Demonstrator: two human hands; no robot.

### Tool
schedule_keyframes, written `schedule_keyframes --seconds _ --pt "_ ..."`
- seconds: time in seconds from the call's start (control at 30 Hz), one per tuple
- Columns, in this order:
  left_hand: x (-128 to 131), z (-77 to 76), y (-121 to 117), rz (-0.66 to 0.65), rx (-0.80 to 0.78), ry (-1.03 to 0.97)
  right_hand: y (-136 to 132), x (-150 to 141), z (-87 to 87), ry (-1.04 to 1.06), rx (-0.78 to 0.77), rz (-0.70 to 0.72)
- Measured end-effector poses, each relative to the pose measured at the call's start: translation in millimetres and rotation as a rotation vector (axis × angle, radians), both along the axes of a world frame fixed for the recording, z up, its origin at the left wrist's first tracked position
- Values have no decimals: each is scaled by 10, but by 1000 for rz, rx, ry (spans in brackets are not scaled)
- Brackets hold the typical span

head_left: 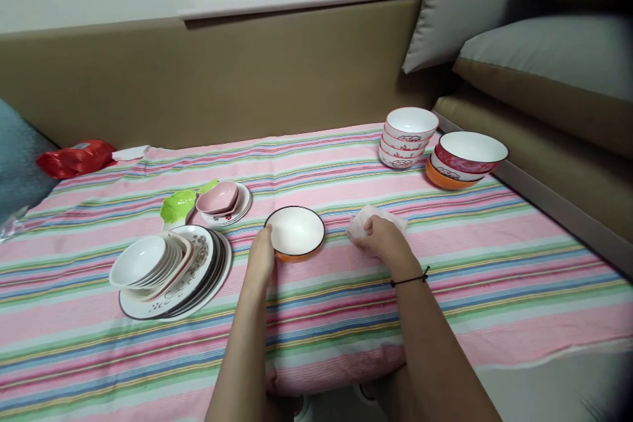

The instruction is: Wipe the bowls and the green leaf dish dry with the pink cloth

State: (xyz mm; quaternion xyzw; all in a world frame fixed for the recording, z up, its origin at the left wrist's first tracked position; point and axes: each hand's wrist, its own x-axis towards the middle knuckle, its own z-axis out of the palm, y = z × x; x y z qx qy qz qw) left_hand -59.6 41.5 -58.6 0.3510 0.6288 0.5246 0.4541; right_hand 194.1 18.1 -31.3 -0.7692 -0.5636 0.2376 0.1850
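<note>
My left hand [263, 249] grips the left rim of an orange bowl [297, 231] with a white inside and a dark edge. The bowl sits upright at or just above the striped cloth; I cannot tell if it touches. To its right, my right hand [383, 237] is closed on a crumpled pale cloth [364, 216], apart from the bowl. The hand covers part of that cloth, and a thin dark cord circles the wrist. Left of the bowl lies a stack of plates [200, 257] topped by several small white bowls [141, 260].
A striped cloth [316, 303] covers the surface. Behind the plates are a green leaf-shaped dish [178, 206] and a pink dish [217, 199] on small plates. At the right back stand patterned bowls [410, 135] and larger bowls [472, 151]. A red package [76, 158] lies far left.
</note>
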Motion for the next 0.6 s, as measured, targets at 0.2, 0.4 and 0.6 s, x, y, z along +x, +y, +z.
schedule_keyframes --seconds 0.2,0.4,0.6 --pt "19 67 -5 -38 -115 48 17 94 10 50 42 -35" --pt "35 87 -3 -63 -111 94 19 117 6 40 80 -25" --pt "21 54 5 -68 -93 84 45 116 -32 207 5 -9"
